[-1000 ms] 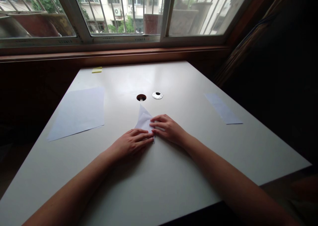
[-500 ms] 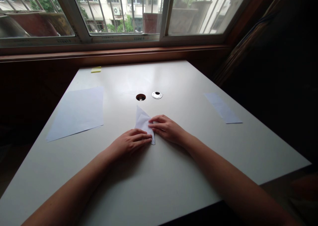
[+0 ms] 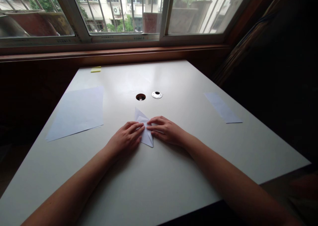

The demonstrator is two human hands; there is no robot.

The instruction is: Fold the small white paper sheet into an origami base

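A small folded white paper (image 3: 146, 138) lies on the white table (image 3: 159, 173) in front of me, its pointed end towards the window. My left hand (image 3: 126, 138) rests on its left side with the fingers stretched flat over it. My right hand (image 3: 165, 130) presses on its right side, fingers extended and close together. The fingertips of both hands meet over the middle of the paper. Much of the paper is hidden under the hands.
A flat white sheet (image 3: 77, 112) lies at the left. A narrow paper strip (image 3: 222, 107) lies at the right. A cable hole (image 3: 140, 96) and its round cap (image 3: 157, 94) are just beyond the hands. A yellow pad (image 3: 95, 69) sits at the far edge.
My left hand has slid forward and to the right onto the paper. The paper's raised point has come down flatter and its near corner now shows between the hands.
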